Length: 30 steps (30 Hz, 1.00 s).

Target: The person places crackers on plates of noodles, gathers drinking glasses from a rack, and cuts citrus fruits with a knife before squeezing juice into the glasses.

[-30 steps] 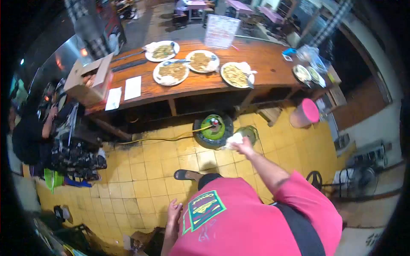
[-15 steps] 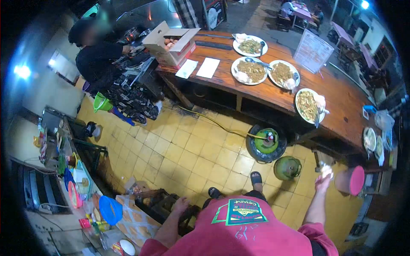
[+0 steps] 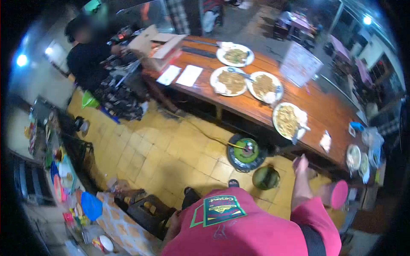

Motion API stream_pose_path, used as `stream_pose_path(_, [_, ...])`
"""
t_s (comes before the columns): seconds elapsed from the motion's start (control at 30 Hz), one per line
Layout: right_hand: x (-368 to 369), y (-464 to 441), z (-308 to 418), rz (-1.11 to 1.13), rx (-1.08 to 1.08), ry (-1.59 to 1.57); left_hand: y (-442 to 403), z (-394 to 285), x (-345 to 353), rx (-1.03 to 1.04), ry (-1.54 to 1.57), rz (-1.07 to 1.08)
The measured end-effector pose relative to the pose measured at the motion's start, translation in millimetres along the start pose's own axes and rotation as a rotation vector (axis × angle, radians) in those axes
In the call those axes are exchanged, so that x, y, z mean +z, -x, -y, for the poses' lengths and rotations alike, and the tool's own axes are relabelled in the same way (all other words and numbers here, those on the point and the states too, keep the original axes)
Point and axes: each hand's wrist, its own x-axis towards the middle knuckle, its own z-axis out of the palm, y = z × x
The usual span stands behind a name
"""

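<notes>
My right hand (image 3: pixel 300 164) reaches toward the front edge of the wooden counter (image 3: pixel 314 100). Its fingers look loosely apart and hold nothing I can see, though they are blurred. A small white, crumpled-looking item (image 3: pixel 326 141) lies on the counter beyond this hand. Nearby is a plate of noodles (image 3: pixel 287 121) with cutlery and a whitish piece at its rim. Several similar plates of food stand farther left along the counter. My left hand (image 3: pixel 174 219) hangs low beside my shirt, which partly covers it; its fingers are not clear.
An open cardboard box (image 3: pixel 166 53) and two white paper sheets (image 3: pixel 189 75) occupy the counter's left part. Below stand green gas cylinders (image 3: pixel 265 177) and a pink bucket (image 3: pixel 339 194). A yellow hose (image 3: pixel 205 132) crosses the tiles. Another person (image 3: pixel 89 55) stands at the stove.
The white item, in my right hand before, now lies on the counter. My right hand has moved forward to the counter's edge. The whole view has shifted slightly.
</notes>
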Motion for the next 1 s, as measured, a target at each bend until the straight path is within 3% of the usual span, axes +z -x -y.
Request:
stream_pose_path(0.03, [35.4, 35.3, -43.9, -0.093, 0.006, 0.055, -6.3, 9.5, -9.1, 0.020, -0.004, 0.007])
stream_pose_path(0.13, [38.5, 78.2, -201.9, 0.389, 0.381, 0.653, -52.0, 57.6, -43.8, 0.112, -0.121, 0.071])
stream_pose_path(0.2, [56.1, 103.1, -294.6, 1.082, 0.407, 0.899, -70.1, 51.7, -66.3, 0.100, -0.137, 0.091])
stream_pose_path(0.23, [68.5, 109.3, -339.0, 1.393, 0.376, 0.821, -67.9, 33.6, -77.1, 0.070, -0.122, 0.092])
stream_pose_path(0.3, [154.8, 163.0, -309.4, 1.096, -0.286, 1.796, -79.0, 17.0, -110.3, 0.009, -0.099, 0.098])
stream_pose_path(0.37, [233.2, 208.4, -239.6, 1.008, -0.090, 1.505, -105.9, 32.2, -151.9, 0.084, 0.280, 0.146])
stream_pose_path(0.43, [272.2, 184.8, -241.1, 0.768, 0.082, 1.344, -122.0, 27.3, -197.6, 0.107, 0.156, 0.103])
stream_pose_path(0.47, [300.8, 191.3, -222.3, 0.685, 0.047, 1.375, -119.1, 6.9, -222.0, 0.127, -0.079, 0.022])
stream_pose_path(0.5, [314.7, 164.4, -242.5, 0.596, -0.325, 1.507, -100.7, -35.9, -241.0, 0.124, -0.365, -0.068])
stream_pose_path(0.57, [372.3, 203.6, -203.1, 0.514, -0.326, 1.398, -76.1, -99.0, -273.0, 0.120, -0.501, -0.147])
stream_pose_path(0.6, [389.5, 200.5, -211.7, 0.537, -0.382, 1.334, -127.0, -24.7, -311.4, 0.267, 0.105, -0.060])
stream_pose_path(0.63, [403.8, 197.2, -221.2, 0.557, -0.438, 1.269, -128.9, -39.3, -323.9, 0.263, 0.090, -0.049])
stream_pose_path(0.7, [437.5, 207.9, -234.7, 0.602, -0.358, 1.322, -127.3, -67.4, -344.5, 0.083, -0.185, -0.243])
stream_pose_path(0.73, [458.4, 214.6, -240.9, 0.664, -0.291, 1.376, -134.7, -76.6, -349.9, 0.079, -0.193, -0.237])
stream_pose_path(0.8, [482.7, 216.4, -262.1, 0.867, -0.247, 1.490, -143.5, -72.8, -354.2, 0.084, 0.080, -0.145])
stream_pose_path(0.9, [508.4, 191.9, -316.4, 1.151, -0.271, 1.641, -166.3, -77.8, -335.6, 0.058, 0.028, -0.175])
stream_pose_path(1.0, [555.7, 172.6, -314.0, 1.145, -0.112, 1.768, -179.8, -109.7, -310.8, 0.043, -0.039, -0.173])
